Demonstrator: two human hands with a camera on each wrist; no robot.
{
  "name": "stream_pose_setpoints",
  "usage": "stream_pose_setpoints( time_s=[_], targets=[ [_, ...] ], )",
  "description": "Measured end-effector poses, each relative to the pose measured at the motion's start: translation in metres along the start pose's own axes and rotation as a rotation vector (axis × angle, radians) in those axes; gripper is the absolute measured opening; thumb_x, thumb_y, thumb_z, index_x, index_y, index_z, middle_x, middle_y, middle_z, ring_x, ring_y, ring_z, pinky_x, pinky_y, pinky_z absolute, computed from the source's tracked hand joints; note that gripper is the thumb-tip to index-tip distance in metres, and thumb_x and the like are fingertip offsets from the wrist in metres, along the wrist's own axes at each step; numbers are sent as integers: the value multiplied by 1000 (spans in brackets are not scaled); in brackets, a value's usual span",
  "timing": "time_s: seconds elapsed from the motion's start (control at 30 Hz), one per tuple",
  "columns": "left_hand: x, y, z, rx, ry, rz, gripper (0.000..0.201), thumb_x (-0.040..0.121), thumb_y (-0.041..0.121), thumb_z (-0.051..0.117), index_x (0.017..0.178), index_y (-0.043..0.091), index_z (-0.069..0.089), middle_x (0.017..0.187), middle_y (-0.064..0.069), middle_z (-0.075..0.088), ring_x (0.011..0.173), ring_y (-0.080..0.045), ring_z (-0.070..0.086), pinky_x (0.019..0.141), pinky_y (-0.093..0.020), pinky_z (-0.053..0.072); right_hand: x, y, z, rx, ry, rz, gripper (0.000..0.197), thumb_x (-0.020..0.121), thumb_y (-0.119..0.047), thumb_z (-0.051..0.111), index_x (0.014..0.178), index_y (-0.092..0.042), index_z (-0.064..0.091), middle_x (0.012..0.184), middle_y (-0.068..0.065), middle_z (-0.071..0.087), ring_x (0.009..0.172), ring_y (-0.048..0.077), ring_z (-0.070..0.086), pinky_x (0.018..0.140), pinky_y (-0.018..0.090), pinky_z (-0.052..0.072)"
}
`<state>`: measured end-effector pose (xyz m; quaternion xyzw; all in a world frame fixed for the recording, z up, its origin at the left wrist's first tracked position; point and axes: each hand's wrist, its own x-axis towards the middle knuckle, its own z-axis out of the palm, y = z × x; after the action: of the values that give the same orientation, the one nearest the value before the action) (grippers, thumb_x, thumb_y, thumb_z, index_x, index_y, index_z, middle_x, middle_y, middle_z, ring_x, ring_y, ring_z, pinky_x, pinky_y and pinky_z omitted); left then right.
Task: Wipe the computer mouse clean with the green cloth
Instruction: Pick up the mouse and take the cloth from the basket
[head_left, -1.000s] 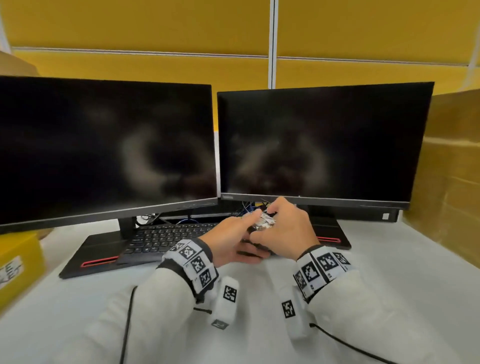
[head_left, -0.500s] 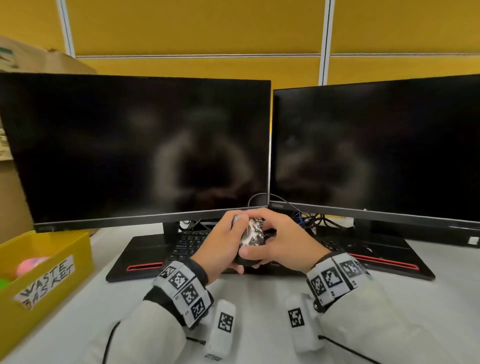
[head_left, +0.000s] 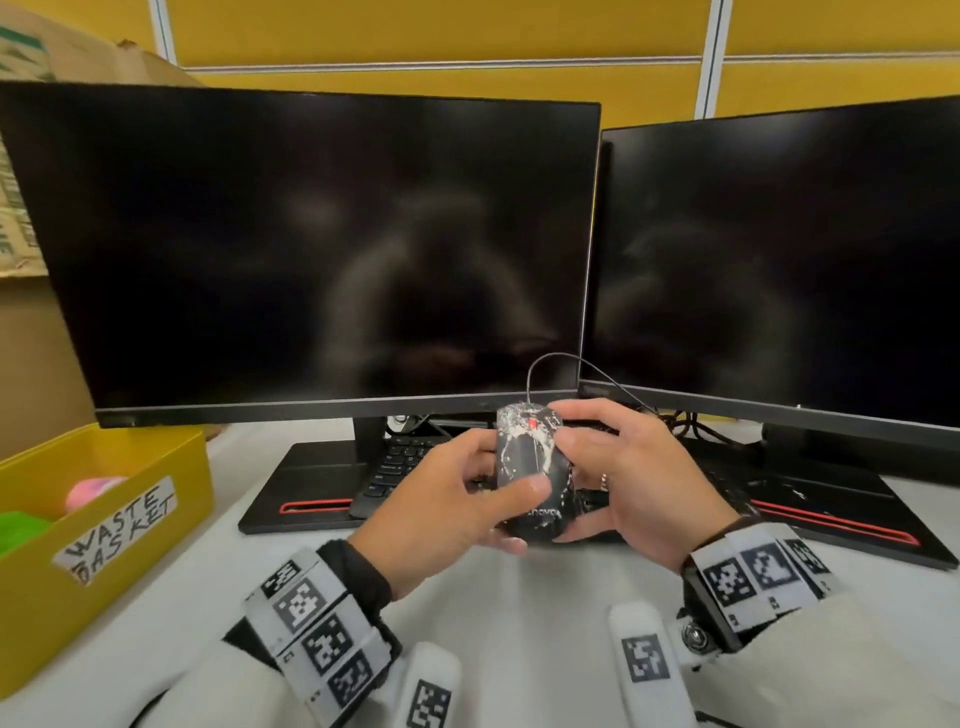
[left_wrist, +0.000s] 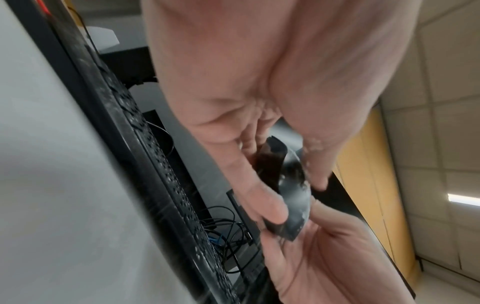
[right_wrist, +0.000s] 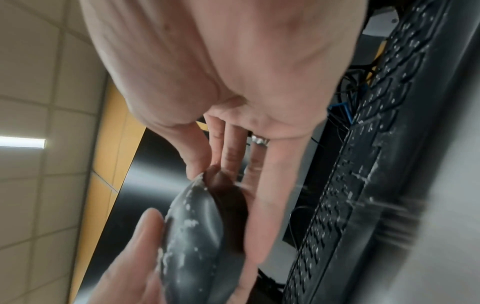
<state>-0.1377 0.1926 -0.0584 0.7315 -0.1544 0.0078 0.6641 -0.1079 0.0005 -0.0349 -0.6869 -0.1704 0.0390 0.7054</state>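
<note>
White sleeves (head_left: 218, 686), tag-printed wristbands (head_left: 317, 623)

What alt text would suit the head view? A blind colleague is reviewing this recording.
Both hands, left hand and right hand, hold a black wired computer mouse smeared with white residue above a white desk, before two dark monitors. A yellow bin labelled WASTE BASKET sits at left.

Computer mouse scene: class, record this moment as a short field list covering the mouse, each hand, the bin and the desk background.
mouse: black computer mouse, wired, splattered with white residue, lifted above the desk
left hand: left hand grips the mouse's left side, thumb across its top
right hand: right hand holds its right side
cloth: green item in the yellow bin labelled WASTE BASKET; cloth or not, unclear
background: two dark monitors, keyboard
</note>
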Motion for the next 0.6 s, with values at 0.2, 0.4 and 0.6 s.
stream_pose_setpoints(
  time_s=[0.2, 0.4, 0.6],
  targets=[
    [-19, -1, -31, 136, -35, -11, 43, 89, 16, 83, 128, 26, 66, 115, -3, 78, 100, -18, 77, 78, -34, 65, 5, 2, 41, -53, -89, -4, 23, 98, -7, 57, 118, -16, 64, 100, 16, 77, 93, 31, 75, 69, 65, 59],
    [-27, 9, -59, 14, 76, -45, 24, 101, 25, 68, 125, 29, 64, 113, -14, 78, 87, -25, 78, 71, -33, 63, 29, -24, 84, -293, -119, -75, 17, 96, -6, 61, 110, -15, 65, 87, 11, 78, 80, 26, 77, 66, 52, 63],
    [-29, 12, -74, -47, 215, -45, 32, 106, 47, 53, 131, 29, 62, 114, -9, 79, 80, -25, 78, 60, -32, 60, 42, -36, 114, -341, -107, -82, 14, 92, -10, 67, 102, -17, 72, 92, 10, 78, 81, 25, 77, 66, 46, 64]
  ],
)
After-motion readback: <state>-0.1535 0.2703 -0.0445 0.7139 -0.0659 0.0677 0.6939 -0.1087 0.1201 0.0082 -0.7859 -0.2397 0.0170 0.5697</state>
